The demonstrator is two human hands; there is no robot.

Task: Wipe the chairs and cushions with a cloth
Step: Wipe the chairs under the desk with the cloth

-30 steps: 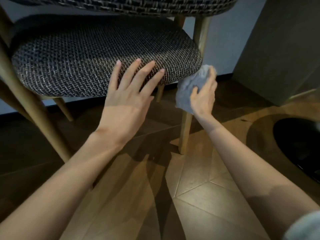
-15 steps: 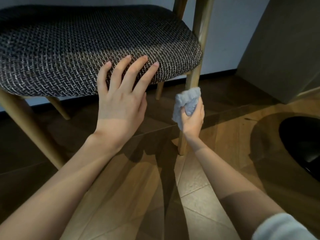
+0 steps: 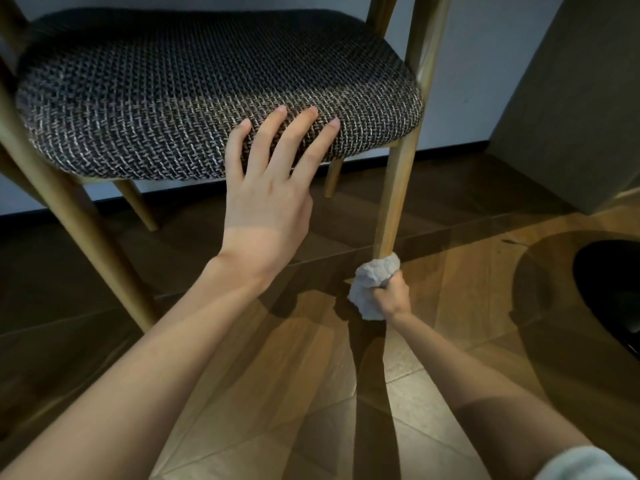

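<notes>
A wooden chair with a dark woven seat cushion [image 3: 166, 98] fills the upper half of the head view. My left hand [image 3: 266, 192] rests on the cushion's front edge, fingers straight and spread. The chair's front right leg [image 3: 398, 188] runs down to the wooden floor. At the foot of that leg, my right hand [image 3: 393, 296] grips a crumpled pale grey cloth [image 3: 370, 285] wrapped around the leg. The leg's very bottom is hidden by the cloth.
The chair's front left leg [image 3: 79, 216] slants down at the left, and two rear legs show under the seat. A grey cabinet [image 3: 571, 105] stands at the right. A black round object [image 3: 609, 292] lies on the floor at the right edge. A white wall is behind.
My right hand has slid the cloth down the front right leg, from beside the cushion to the leg's foot. My left hand has stayed on the cushion's front edge.
</notes>
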